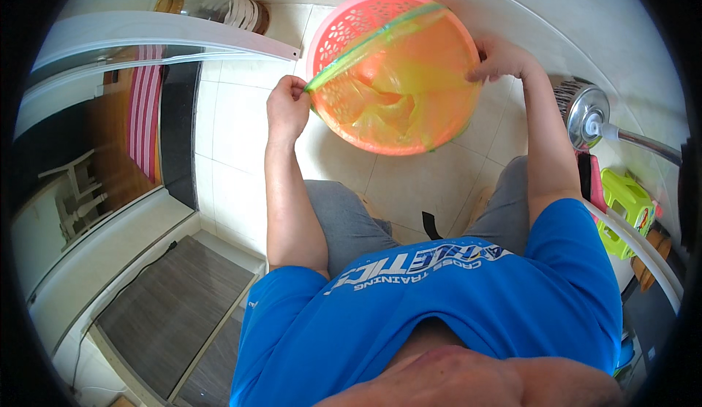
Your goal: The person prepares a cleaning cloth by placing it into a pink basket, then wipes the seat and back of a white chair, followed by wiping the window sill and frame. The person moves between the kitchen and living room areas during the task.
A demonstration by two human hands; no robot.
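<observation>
A round pink-orange plastic basket (329,31) with a perforated wall stands in front of me. A thin yellow-green plastic bag (406,105) lies over much of its opening, with a green upper edge stretched slantwise across the basket. My left hand (288,108) pinches the bag's edge at the basket's left rim. At the right rim is my right hand (499,61), its thumb and fingers close to the rim; whether it grips the bag or the rim cannot be told.
A mop with a steel head (587,113) and a bright green plastic stool (628,209) stand at right. The end of a white sliding door frame (274,49) juts in from the left. Behind it sits a clear container (230,11). A grey wood-look panel (175,303) lies lower left.
</observation>
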